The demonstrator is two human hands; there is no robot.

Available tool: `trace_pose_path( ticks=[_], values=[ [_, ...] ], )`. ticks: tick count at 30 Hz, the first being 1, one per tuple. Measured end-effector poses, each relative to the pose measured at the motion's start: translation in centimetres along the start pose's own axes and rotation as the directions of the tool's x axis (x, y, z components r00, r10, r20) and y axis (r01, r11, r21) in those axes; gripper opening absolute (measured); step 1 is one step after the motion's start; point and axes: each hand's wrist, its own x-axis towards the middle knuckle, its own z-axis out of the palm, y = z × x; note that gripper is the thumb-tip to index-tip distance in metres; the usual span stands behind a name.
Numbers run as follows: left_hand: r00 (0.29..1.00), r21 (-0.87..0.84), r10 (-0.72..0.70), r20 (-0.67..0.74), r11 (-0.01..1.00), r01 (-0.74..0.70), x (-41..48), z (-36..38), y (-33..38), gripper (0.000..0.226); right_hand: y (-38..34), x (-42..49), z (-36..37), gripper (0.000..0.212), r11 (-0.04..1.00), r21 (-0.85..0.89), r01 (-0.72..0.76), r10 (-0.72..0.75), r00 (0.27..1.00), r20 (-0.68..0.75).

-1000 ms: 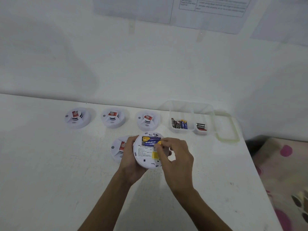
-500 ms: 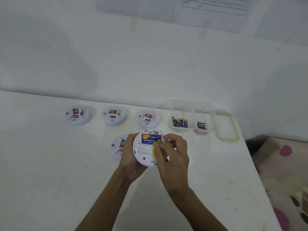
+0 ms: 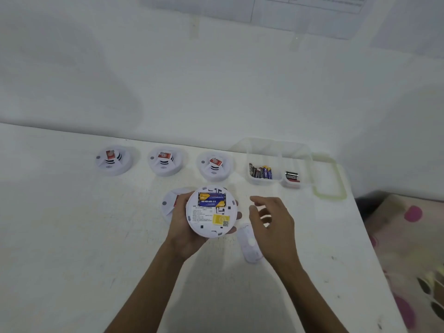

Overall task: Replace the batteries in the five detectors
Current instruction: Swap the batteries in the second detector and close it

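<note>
Right hand withdrawn, left hand grips detector — PKCELL batteries in tray

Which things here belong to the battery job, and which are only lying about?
Job: upturned white round detector in the left hand; four more white detectors; clear plastic box; its batteries; white oval cover.
Lying about: green-rimmed clear lid; taped paper sheets; spotted cloth.
</note>
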Motion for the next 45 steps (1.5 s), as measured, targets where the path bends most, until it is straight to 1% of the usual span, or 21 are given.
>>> trace_pose_path(
  ticks=[2,5,6,8,12,17,20,21,24,28,30,32,33,34,35,36,38,39,40,42,45],
  values=[
    [0.999,-0.039,-0.033,0.026,0.999,0.034,0.1,-0.4,0.0,0.063,1.5,-0.4,0.1,0.03,0.979,-0.152,-0.133,0.151,0.982,0.116],
    [0.997,-0.079,-0.055,0.047,0.995,0.059,0.0,-0.9,0.0,0.06,3.0,-1.4,0.6,0.051,0.86,-0.461,-0.22,0.365,0.896,0.254],
    [0.995,-0.094,-0.061,0.079,0.993,0.068,0.0,-1.0,0.0,0.06,3.3,-1.8,0.8,0.054,0.821,-0.53,-0.21,0.396,0.879,0.265],
    [0.993,-0.07,-0.066,0.093,0.995,0.072,0.2,-1.1,-0.1,0.061,3.9,-2.4,1.2,0.057,0.773,-0.611,-0.169,0.396,0.881,0.258],
    [0.996,-0.026,-0.043,0.079,0.999,0.045,0.3,-1.2,-0.2,0.066,4.6,-3.1,2.1,0.058,0.718,-0.685,-0.126,0.379,0.896,0.233],
    [0.993,-0.042,-0.052,0.103,0.997,0.057,0.2,-0.9,-0.2,0.066,5.1,-2.4,2.2,0.052,0.779,-0.587,-0.219,0.402,0.893,0.2],
    [0.989,-0.057,-0.071,0.127,0.995,0.079,0.3,-1.1,-0.2,0.065,4.9,-2.1,2.7,0.019,0.836,-0.506,-0.212,0.365,0.904,0.225],
    [0.989,-0.056,-0.072,0.131,0.995,0.08,0.3,-1.2,-0.3,0.065,4.7,-2.1,2.7,0.018,0.86,-0.461,-0.22,0.356,0.905,0.231],
    [0.989,-0.042,-0.064,0.132,0.997,0.07,0.4,-1.4,-0.3,0.064,3.7,-1.7,2.2,0.035,0.916,-0.293,-0.273,0.344,0.911,0.229],
    [0.99,-0.046,-0.055,0.13,0.997,0.062,0.2,-1.3,-0.1,0.066,1.3,-0.7,0.6,0.035,0.934,-0.053,-0.353,0.356,0.908,0.221],
    [0.994,-0.067,-0.049,0.096,0.996,0.055,0.3,-1.2,-0.1,0.068,-0.2,-0.4,-0.2,0.034,0.938,0.032,-0.344,0.33,0.92,0.214],
    [0.996,-0.001,-0.017,0.091,1.0,0.017,0.2,-0.6,-0.2,0.062,-1.8,-0.2,-0.9,0.033,0.951,0.085,-0.297,0.277,0.941,0.194],
    [0.99,0.041,0.108,0.094,0.993,-0.112,-0.1,-0.3,-0.2,0.056,-2.4,-0.2,-1.2,0.031,0.958,0.107,-0.265,0.242,0.952,0.189],
    [0.979,0.057,0.194,0.063,0.979,-0.197,-0.3,-0.1,-0.1,0.053,-3.0,-0.3,-1.3,0.029,0.967,0.115,-0.226,0.203,0.961,0.186],
    [0.974,0.087,0.228,0.005,0.97,-0.227,-0.4,0.2,-0.3,0.051,-3.5,-0.4,-1.4,0.028,0.976,0.114,-0.186,0.164,0.97,0.179],
    [0.983,0.094,0.181,-0.033,0.98,-0.177,-0.4,0.2,-0.8,0.045,-3.9,-0.6,-1.4,0.027,0.984,0.102,-0.144,0.125,0.978,0.17],
    [0.943,0.198,0.287,-0.167,0.947,-0.253,-0.8,0.7,-1.0,0.034,-4.3,-1.0,-1.0,0.03,0.996,0.054,-0.069,0.06,0.987,0.152],
    [0.939,0.205,0.305,-0.161,0.941,-0.271,-0.7,0.7,-1.1,0.036,-4.5,-1.1,-0.8,0.033,0.999,0.021,-0.043,0.039,0.987,0.155],
    [0.932,0.216,0.308,-0.192,0.939,-0.266,-0.5,0.6,-1.1,0.047,-4.7,-1.3,-0.5,0.038,0.999,-0.028,-0.019,0.023,0.987,0.16],
    [0.935,0.21,0.262,-0.237,0.954,-0.214,-0.3,0.8,-1.0,0.063,-4.8,-1.6,0.3,0.049,0.986,-0.151,0.067,-0.048,0.991,0.128],
    [0.95,0.177,0.239,-0.2,0.963,-0.205,-0.5,1.5,-0.8,0.063,-4.7,-1.8,1.6,0.057,0.945,-0.28,0.172,-0.164,0.985,0.053]
  ],
)
